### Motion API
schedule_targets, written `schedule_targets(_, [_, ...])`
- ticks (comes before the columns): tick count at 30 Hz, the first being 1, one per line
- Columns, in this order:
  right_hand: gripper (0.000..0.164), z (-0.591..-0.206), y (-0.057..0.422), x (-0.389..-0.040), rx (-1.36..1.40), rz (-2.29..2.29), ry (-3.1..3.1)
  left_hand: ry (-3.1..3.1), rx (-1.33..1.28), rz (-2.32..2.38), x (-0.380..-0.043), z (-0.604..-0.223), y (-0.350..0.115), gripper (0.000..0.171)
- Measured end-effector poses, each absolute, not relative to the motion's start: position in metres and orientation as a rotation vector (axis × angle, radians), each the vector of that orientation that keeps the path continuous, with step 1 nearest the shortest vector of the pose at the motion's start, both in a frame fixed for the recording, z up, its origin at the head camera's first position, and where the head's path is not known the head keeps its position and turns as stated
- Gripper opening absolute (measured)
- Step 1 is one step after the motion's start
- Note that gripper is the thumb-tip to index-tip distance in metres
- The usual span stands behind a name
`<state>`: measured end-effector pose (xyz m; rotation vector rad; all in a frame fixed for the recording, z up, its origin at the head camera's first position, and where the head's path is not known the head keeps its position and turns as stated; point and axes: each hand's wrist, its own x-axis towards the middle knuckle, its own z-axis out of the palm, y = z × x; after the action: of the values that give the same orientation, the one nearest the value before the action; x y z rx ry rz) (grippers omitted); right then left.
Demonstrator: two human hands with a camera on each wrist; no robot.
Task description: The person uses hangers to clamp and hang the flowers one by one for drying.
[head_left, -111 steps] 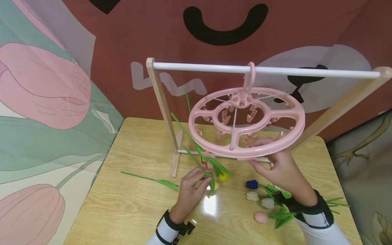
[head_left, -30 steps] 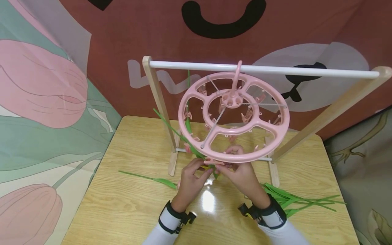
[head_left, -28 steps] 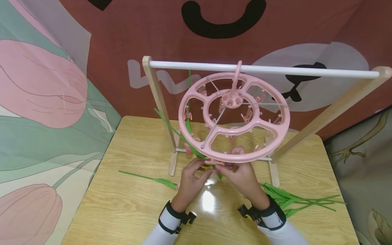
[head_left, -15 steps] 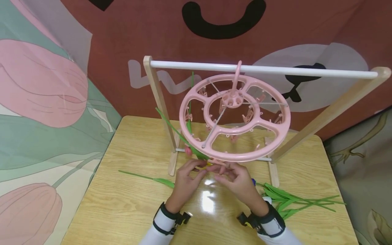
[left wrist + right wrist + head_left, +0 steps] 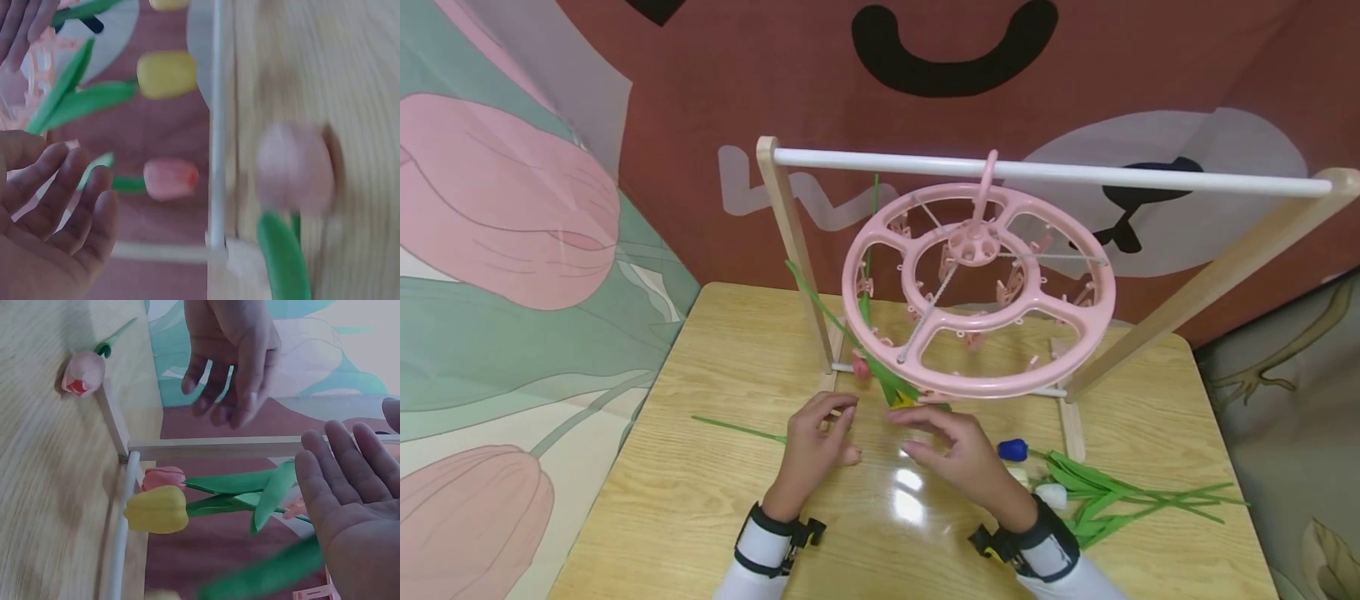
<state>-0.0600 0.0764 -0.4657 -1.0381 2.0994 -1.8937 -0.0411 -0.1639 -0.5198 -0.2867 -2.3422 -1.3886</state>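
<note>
Hands (L hand (image 5: 812, 447), R hand (image 5: 964, 457)) hover above table (image 5: 647, 517), fingers relaxed, loosely bent, gripping nothing; fair gap btwn them. Pale pink tulip (image 5: 851, 455) lies on tabletop just by L hand, stem running out to left. Wide stretch of wood from L hand to table's left edge. Blue tulip (image 5: 1012, 450) & white tulip (image 5: 1053, 497) lie right of R hand, stems toward right edge. Yellow tulip (image 5: 901, 402) hangs head-down just past R hand; contact unclear. Red-pink tulip (image 5: 861, 367) hangs left of it, near stand's left leg (image 5: 792, 225). Pink hanger (image 5: 992, 387) has little room btwn its near rim & R hand; hook sits on white rod (image 5: 880, 162). Printed backdrop (image 5: 700, 83) behind.
</note>
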Motion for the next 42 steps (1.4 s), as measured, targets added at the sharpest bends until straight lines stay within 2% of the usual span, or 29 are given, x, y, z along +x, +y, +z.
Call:
schedule_targets(7, [0.04, -0.479, 0.067, -0.064, -1.124, -1.571, 2.296, -2.695, -0.119, -1.277, -0.03, -0.525, -0.207, 0.016])
schedule_targets(14, [0.046, -0.494, 0.064, -0.07, -1.145, -1.304, 2.314, -2.957, 0.049, -1.156, -0.021, -0.538, -0.246, 0.035])
schedule_targets(20, [0.055, -0.504, 0.06, -0.074, -1.083, -1.059, 2.356, -2.962, 0.001, -0.775, -0.015, -0.553, -0.273, 0.04])
schedule_targets(31, [0.062, -0.527, 0.056, -0.077, -1.084, -0.896, 2.386, -2.912, -0.219, -0.185, -0.017, -0.574, -0.301, 0.024])
schedule_targets(42, [0.061, -0.54, 0.057, -0.081, -1.004, -0.82, 2.391, -2.96, -0.294, -0.064, -0.021, -0.576, -0.304, 0.026])
